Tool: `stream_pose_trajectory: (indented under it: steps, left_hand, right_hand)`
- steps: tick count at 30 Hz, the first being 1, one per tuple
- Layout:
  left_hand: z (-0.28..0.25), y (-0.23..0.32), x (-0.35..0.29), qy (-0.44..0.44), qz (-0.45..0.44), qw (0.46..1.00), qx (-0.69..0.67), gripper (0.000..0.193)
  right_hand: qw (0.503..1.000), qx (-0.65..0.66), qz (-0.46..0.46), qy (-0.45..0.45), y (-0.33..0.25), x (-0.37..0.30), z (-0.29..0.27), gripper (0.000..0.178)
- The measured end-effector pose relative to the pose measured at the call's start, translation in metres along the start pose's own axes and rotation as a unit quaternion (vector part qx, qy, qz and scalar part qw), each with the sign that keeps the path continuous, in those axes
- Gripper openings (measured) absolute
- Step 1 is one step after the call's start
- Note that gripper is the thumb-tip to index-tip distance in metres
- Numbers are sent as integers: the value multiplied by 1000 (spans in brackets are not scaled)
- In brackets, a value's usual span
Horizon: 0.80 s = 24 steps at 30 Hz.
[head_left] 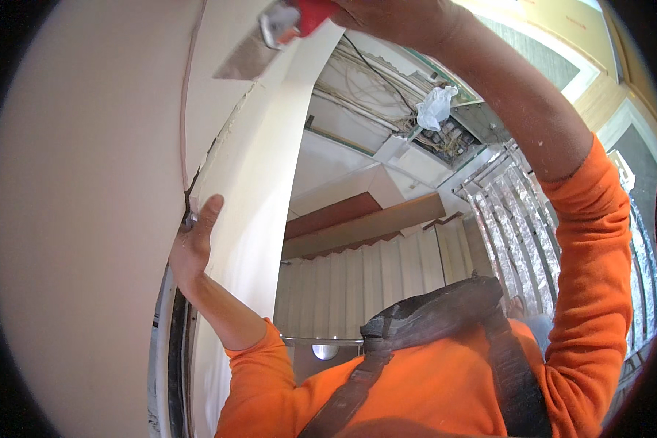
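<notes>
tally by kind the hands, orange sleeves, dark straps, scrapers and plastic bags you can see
Left hand and right hand: 2
Left sleeve and right sleeve: 2
Left strap and right strap: 2
Scraper: 1
Plastic bag: 1
Total: 8

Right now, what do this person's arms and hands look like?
The left hand and right hand are human and show no gloves; the right is partly cut off by the picture's edge. Creased, plain orange sleeves stop short of the wrists, leaving the forearms bare. No cables show on them.
</notes>
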<state>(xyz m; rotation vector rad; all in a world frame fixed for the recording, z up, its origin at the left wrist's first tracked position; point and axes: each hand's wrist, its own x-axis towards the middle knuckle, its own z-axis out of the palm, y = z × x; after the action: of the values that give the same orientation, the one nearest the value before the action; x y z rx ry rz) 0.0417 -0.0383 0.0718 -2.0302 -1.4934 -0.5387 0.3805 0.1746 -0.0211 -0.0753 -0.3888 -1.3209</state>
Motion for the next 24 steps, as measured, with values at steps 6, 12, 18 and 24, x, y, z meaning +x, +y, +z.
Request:
stream_pose_trajectory:
  steps: [6,12,18,24]
  left_hand:
    - [28,-6,-11,64,123,987,82,44]
    - [33,-13,-4,111,33,993,10,45]
    - [13,-63,-62,269,-121,955,-33,47]
    - [2,-104,-80,515,-137,844,63,69]
  right_hand:
    - [628,122,657,-398,-131,-60,-106,34]
    - [295,260,846,-360,-202,-140,-145,35]
    - [64,204,968,-133,-260,-223,-184,25]
    - [-86,127,983,-104,-305,-321,-208,30]
